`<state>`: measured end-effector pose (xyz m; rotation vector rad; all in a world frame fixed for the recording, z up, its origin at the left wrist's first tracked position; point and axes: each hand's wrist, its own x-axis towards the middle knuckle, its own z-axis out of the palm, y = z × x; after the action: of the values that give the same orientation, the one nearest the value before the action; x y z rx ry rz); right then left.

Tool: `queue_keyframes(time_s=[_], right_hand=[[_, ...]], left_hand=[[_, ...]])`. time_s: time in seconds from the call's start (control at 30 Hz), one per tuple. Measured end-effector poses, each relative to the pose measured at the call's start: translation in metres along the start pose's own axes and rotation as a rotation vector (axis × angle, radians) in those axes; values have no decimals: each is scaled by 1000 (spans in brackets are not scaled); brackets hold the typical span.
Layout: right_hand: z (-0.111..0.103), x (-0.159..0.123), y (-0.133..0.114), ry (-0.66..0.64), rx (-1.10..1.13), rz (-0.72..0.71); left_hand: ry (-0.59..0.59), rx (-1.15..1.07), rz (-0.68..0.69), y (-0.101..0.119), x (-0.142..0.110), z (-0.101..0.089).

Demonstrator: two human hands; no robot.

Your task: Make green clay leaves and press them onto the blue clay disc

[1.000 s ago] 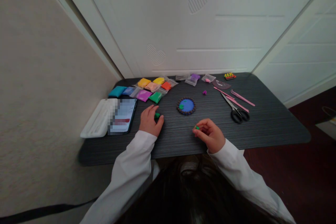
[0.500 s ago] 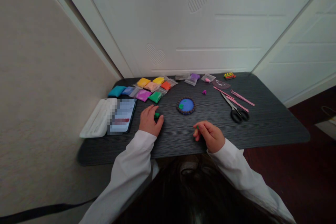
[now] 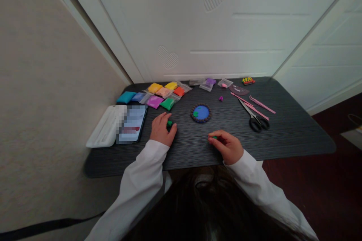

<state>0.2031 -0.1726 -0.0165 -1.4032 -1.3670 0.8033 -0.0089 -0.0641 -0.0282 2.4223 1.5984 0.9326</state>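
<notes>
My left hand (image 3: 162,131) lies on the table with its fingers stretched out. A dark green lump of clay (image 3: 169,123) sits in the gap between its thumb and forefinger. Closed in a pinch, my right hand (image 3: 227,145) holds a small piece of green clay (image 3: 215,137) at its fingertips, partly covered by them. Between and beyond both hands is a blue clay disc (image 3: 202,112) ringed with brown beads of clay, with green patches on its left part. A small magenta clay piece (image 3: 221,98) rests farther back.
Bags of coloured clay, such as a green one (image 3: 167,103), line the back left. A phone (image 3: 132,124) and a white case (image 3: 106,126) are at the left. Scissors (image 3: 256,120), pink tweezers (image 3: 262,104) and a small yellow-and-red object (image 3: 248,81) lie at the right.
The fingers of my right hand have shifted against each other around the green piece, turning over and back. My left hand has stayed where it was.
</notes>
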Motion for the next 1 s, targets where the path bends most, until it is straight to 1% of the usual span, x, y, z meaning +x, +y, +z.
queue_keyframes(time_s=[0.1,0.23,0.3,0.37,0.47,0.53,0.63,0.7,0.8,0.87,1.0], right_hand=[[1,0,-1,-62,34,-24],[3,0,0,-60,145,14],[3,-1,0,-88,94,48],[2,-2,-1,-102,-6,65],[0,-3,-2,-25,-85,67],[-1,-2,-2,2,-95,56],[1,0,-2,-64,-85,5],[2,0,-2,-114,-32,-11],[4,0,-3,-120,11,14],[4,2,-4,-120,-99,-6],[-1,10,-1,-177,-537,-208]], left_hand=[[4,4,5,0,0,0],[6,11,0,0,0,0],[-1,8,-3,0,0,1],[-7,0,-3,-1,0,1],[-9,-6,0,-1,1,0],[-12,-3,0,-1,1,0],[-13,8,-1,0,1,0],[-5,16,4,0,0,0],[6,24,10,0,0,0],[5,26,8,0,0,0],[0,23,8,0,0,0]])
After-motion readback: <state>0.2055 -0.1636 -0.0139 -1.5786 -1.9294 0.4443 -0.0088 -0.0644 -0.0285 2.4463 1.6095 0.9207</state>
